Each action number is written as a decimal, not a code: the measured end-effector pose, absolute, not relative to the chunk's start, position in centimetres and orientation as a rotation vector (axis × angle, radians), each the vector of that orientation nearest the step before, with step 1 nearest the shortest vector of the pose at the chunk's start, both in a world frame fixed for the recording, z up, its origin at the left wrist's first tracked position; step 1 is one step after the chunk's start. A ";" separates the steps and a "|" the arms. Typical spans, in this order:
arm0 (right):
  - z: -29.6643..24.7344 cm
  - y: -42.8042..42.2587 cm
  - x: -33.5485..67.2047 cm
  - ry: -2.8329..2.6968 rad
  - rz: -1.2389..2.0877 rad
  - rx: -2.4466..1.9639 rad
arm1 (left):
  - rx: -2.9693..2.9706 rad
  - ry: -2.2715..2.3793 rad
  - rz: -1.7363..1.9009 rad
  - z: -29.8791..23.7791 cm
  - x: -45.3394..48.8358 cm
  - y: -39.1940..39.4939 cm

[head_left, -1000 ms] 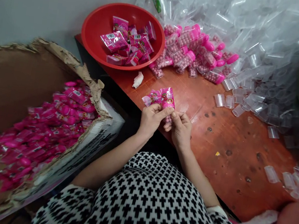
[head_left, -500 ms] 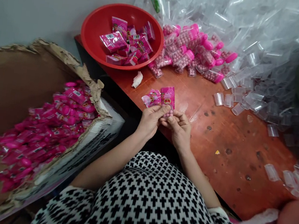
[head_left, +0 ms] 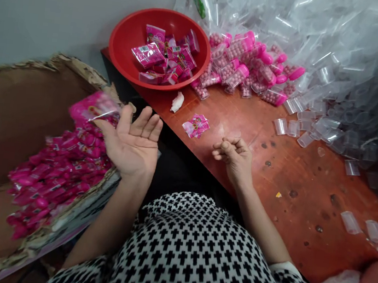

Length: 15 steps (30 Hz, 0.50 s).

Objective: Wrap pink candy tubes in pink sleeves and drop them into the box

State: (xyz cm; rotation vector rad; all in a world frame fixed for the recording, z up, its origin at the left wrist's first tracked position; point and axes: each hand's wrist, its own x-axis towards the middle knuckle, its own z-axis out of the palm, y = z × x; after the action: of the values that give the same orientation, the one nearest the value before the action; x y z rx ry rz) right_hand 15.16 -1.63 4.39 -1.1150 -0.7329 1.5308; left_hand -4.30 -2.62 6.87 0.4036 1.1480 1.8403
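Observation:
My left hand point(head_left: 135, 143) is turned palm up over the edge of the cardboard box, its fingers spread. Just past its thumb, a wrapped tube of pink candy balls point(head_left: 94, 107) is in the air above the box, smeared by motion. Below it lies a heap of pink wrapped tubes point(head_left: 62, 176). Above the table's near edge, my right hand point(head_left: 237, 159) has its thumb pressed to the curled fingers, and nothing shows between them. A few flat pink printed sleeves point(head_left: 196, 125) lie on the table just beyond my right hand.
A red bowl point(head_left: 115, 64) with pink packets stands at the table's far left corner. Several candy-filled tubes with pink caps point(head_left: 240, 69) lie beside it. Clear empty tubes point(head_left: 316, 126) pile up at the right. The torn-edged cardboard box point(head_left: 2, 103) stands left of the table.
My left hand has swung left from the table to the box, opened and let go of the wrapped tube. My right hand has parted from it and moved slightly right.

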 end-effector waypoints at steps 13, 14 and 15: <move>4.5 -1.0 15.8 -0.962 1.537 -1.226 | 1.982 1.883 1.061 -2.4 -2.3 2.3; 4.3 -0.6 15.7 -0.998 1.535 -1.230 | 1.966 1.873 1.098 -2.5 -2.3 2.3; 4.0 -0.1 15.5 -1.037 1.527 -1.235 | 1.949 1.861 1.127 -2.6 -2.3 2.3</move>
State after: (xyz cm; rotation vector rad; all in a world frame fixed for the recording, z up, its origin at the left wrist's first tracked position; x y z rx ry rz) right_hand 15.51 -0.08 4.05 -1.2353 -1.0366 1.5271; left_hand -2.31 2.26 -2.60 1.9491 1.8605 1.1269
